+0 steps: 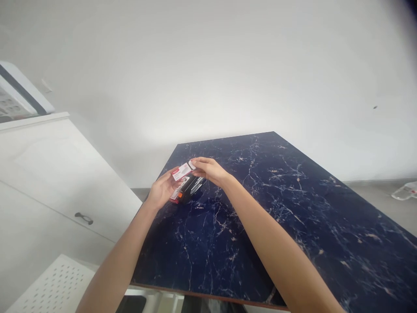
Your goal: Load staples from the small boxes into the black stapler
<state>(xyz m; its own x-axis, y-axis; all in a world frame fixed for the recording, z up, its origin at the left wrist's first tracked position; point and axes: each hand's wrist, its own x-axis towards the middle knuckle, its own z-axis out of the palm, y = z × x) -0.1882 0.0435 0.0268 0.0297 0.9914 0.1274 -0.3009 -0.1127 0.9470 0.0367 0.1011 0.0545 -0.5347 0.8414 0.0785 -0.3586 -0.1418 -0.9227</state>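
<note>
Between my two hands, above the table, is a small red and white box point(181, 172) with printing on it. My left hand point(162, 189) grips its left end, fingers and thumb closed on it. At the box's right end, my right hand point(210, 170) pinches a small white piece point(192, 164) with a dark edge; whether it is a flap or a separate thing I cannot tell. Just below lie a black item point(187, 188) with an orange part and shiny metal pieces, and another red and white package point(176, 194), both partly hidden by my hands.
The dark blue marbled table point(241, 243) stands against a pale wall point(228, 78). A white cabinet point(58, 174) with a dark handle point(84, 218) is at the left, with a white appliance point(26, 91) on top. A perforated white surface point(58, 282) sits at lower left.
</note>
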